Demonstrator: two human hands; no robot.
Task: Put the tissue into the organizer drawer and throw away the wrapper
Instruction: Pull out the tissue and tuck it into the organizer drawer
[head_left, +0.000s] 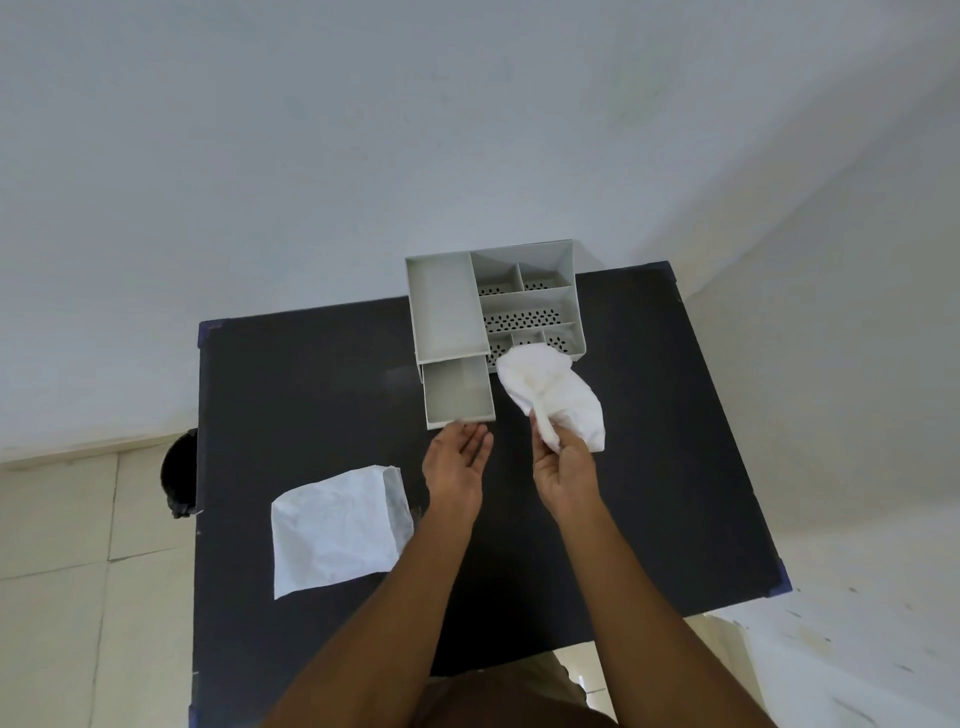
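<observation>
Nearest to us, our two bare forearms reach out over the dark tabletop (311, 395). To the left of them the empty white wrapper (332, 535) lies flat on the tabletop, its open mouth turned to the right, close beside our left forearm. Farther on, our left hand (457, 467) hangs with palm turned inward and fingers spread loose, its grip holding nothing, the fingertips just short of the near edge of the pulled-out drawer (460, 392). Our right hand (563, 467) has its grip pinched shut on the lower end of the crumpled white tissue (553, 389), which billows up and away from the fingers, raised over the tabletop just to the right of the drawer, its far edge overlapping the near right corner of the organizer (496, 301). The drawer stands open and bare inside. The grey organizer sits at the far edge of the tabletop, with a long tray on its left and several small perforated compartments on its right. Off the tabletop's left edge a dark round bin (179, 473) shows on the tiled floor (57, 571), partly hidden by the tabletop.
</observation>
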